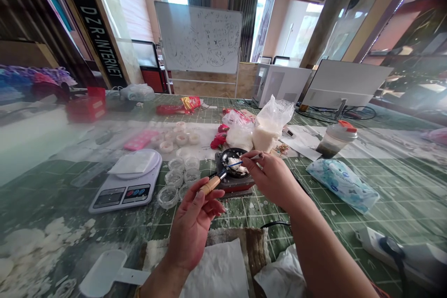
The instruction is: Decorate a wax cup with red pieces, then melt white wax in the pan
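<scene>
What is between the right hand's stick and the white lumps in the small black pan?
Nothing visible. The right hand holds the thin stick with its tip already on the white lumps in the small black pan, whose wooden handle the left hand holds.

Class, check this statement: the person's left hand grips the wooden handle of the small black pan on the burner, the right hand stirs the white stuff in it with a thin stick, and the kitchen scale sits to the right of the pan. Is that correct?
Not quite. The head view shows the kitchen scale to the left of the small black pan, not the right. The rest holds: the left hand grips the wooden handle, and the right hand holds a thin stick in the white stuff.
</scene>
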A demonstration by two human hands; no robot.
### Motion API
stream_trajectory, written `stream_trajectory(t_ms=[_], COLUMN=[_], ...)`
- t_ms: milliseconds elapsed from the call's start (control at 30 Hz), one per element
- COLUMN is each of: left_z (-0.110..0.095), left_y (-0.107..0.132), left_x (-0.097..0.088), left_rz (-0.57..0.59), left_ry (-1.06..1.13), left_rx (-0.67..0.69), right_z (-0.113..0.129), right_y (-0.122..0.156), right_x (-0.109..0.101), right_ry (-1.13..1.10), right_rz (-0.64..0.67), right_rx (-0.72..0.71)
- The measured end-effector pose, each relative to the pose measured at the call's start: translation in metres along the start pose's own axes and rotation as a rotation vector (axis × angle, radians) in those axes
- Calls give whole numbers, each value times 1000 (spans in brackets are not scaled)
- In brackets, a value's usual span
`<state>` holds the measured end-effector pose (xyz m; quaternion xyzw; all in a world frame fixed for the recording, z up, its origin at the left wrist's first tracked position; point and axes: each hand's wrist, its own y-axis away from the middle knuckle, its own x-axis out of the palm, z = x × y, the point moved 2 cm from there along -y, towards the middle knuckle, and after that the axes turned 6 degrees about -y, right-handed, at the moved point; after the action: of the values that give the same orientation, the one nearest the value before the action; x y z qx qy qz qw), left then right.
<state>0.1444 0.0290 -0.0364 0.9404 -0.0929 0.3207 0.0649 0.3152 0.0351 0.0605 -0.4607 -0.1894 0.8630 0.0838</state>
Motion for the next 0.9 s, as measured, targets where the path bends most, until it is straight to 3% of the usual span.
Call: stream_trajectory(t_ms=[167,333,500,700,900], left_z=[0,0,1,-1,-1], left_y=[1,1,1,1,1], left_x=[-1,-1,-1,-1,-1], left_rz=[-1,-11,-15,-15,-14], left_ry=[-1,0,4,3,5], left_rx=[1,-5,1,-6,0], right_z=[1,0,-3,-11,-14], right_y=[0,0,-2,1,1], right_x=[-1,2,6,-14,-17], right_ry=[-17,-42,-56,16,73], right_rz=[31,-40,40,-130,-86], right_rx=[-9,-8,3,85,97])
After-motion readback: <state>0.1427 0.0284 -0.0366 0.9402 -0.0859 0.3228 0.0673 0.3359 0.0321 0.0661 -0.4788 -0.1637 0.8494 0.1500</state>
